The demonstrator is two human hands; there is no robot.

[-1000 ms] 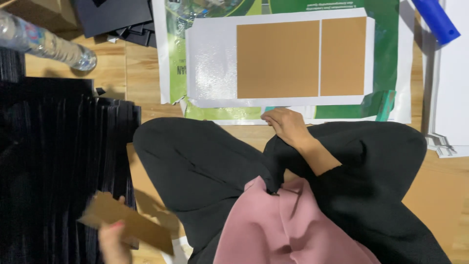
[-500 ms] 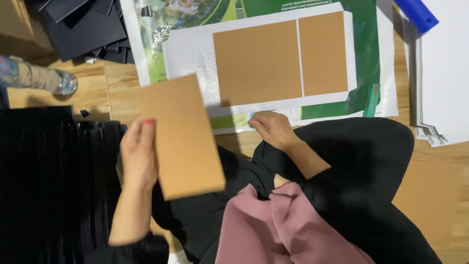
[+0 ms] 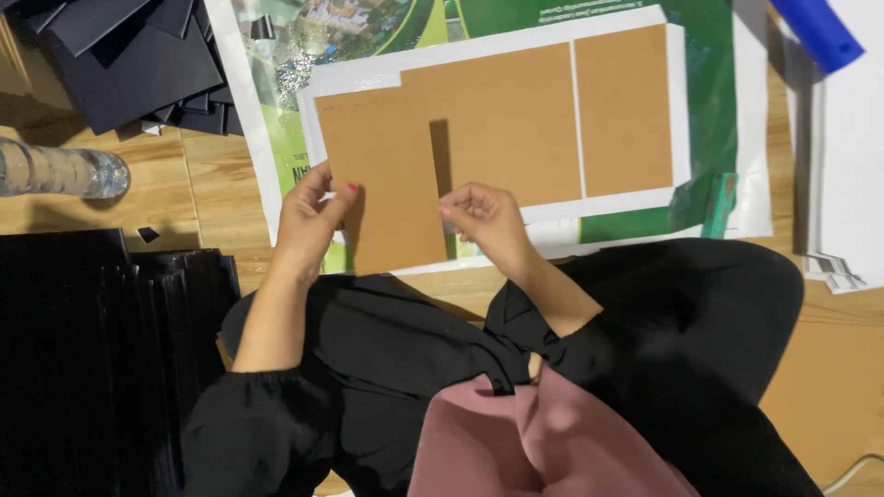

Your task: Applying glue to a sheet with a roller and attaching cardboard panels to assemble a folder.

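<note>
Both hands hold one brown cardboard panel (image 3: 387,179). The left hand (image 3: 308,221) pinches its left edge, thumb on top and fingers curled under; the right hand (image 3: 483,216) closes narrowly on its lower right edge, fingertips bent against the card. The panel stands upright in the frame, its lower end near the person's lap and its upper end reaching over the white sheet (image 3: 645,18) ahead.

In the head view, three brown cardboard pieces can be counted: the held panel, a wide piece (image 3: 506,124) just right of it, and a narrower piece (image 3: 624,110) further right. The two unheld pieces lie flat on the white sheet with a thin white gap between them. The held panel overlaps the left side of the wide piece; whether it rests flat cannot be told.

The white sheet lies on a green printed poster (image 3: 718,110), which covers part of the wooden floor (image 3: 184,184). A short strip of green tape (image 3: 718,204) sits at the sheet's lower right corner.

At the upper left lies a loose pile of dark sheets (image 3: 138,55), too overlapped to count. Below it one clear plastic bottle (image 3: 55,170) lies on its side. At the lower left a stack of black sheets (image 3: 92,350) shows many edges. One blue cylinder (image 3: 818,32) lies at the upper right. The person wears black sleeves, with pink cloth (image 3: 543,442) in the lap.
</note>
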